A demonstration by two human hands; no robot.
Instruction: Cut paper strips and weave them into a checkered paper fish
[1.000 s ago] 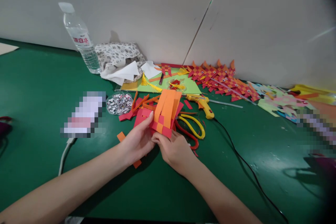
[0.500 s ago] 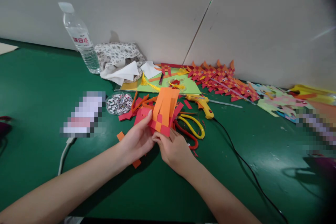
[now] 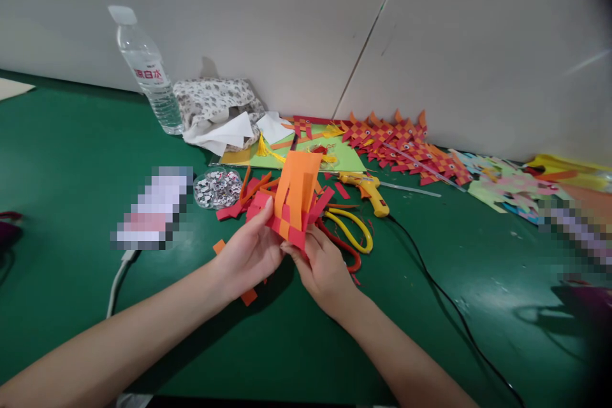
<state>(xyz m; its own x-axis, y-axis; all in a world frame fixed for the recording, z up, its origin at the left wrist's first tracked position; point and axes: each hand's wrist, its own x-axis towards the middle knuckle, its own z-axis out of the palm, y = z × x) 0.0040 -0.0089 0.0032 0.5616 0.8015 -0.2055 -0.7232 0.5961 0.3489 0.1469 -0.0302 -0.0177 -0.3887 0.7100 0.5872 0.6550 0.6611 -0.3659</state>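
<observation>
Has shifted the woven paper piece (image 3: 299,185) slightly up and left since the earliest frame, tilting it a little. Now holds it near the centre of the frame, raised over the green table (image 3: 201,350), with long orange strips pointing upward above a red-and-orange checkered end. Grips its left side with the left hand (image 3: 251,255), thumb across the front, other fingers mostly out of sight behind. Pinches its lower right edge with the right hand (image 3: 327,268), thumb just under the corner; cannot tell how the hidden fingers press. Brings both hands close together beneath the paper.

Includes, just left of the piece, loose paper strips (image 3: 255,188) and a clear container of googly eyes (image 3: 217,188). Has scissors (image 3: 368,245) and a yellow glue gun (image 3: 366,188) near the right hand. Shows a water bottle (image 3: 149,73) and a patterned pouch (image 3: 215,99) at upper left, a pile of woven fish (image 3: 401,140) right of centre, and a blurred phone (image 3: 155,207) at left.
</observation>
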